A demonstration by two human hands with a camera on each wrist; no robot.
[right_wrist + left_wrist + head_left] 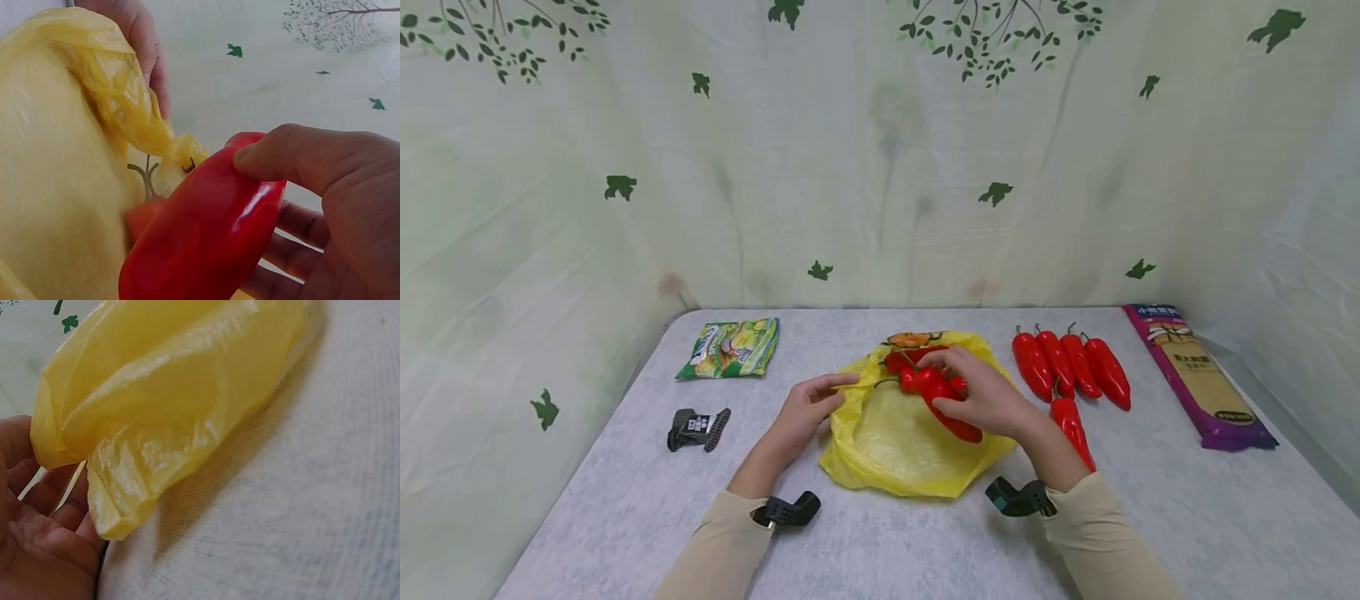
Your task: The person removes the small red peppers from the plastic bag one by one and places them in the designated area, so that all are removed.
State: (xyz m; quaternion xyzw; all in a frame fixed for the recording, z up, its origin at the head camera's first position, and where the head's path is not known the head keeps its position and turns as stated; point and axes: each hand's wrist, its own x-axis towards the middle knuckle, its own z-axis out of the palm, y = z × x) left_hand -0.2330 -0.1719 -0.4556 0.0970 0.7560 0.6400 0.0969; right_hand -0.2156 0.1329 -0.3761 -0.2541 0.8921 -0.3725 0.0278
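- Right hand [988,400] first: from where I sit I see its thumb and fingers curled round a red pepper [951,417], held over the mouth of the yellow bag [902,450]; the wrist view shows the thumb pressed on the pepper's glossy side, with other stems already inside the plastic.
- Left hand [808,404] pinches the bag's rim on the near left side; I judge that pinch keeps the mouth open so that the pepper has a way in.
- Table [865,542], grey and speckled, carries everything; the bag lies flat at its middle, between my two wrists.
- Noodle packet [1198,375], long and purple, lies along the right edge, well apart from the bag; it bears writing, but too small for me to read.
- Loose peppers [1067,367] lie in a row just right of the bag, stems pointing away, one more lying nearer my right forearm, handy for the right hand.
- Green snack packet [730,348] sits at the far left; its print is not legible.
- Black clip [698,429] rests near the left edge, bearing a small code label that I cannot read.
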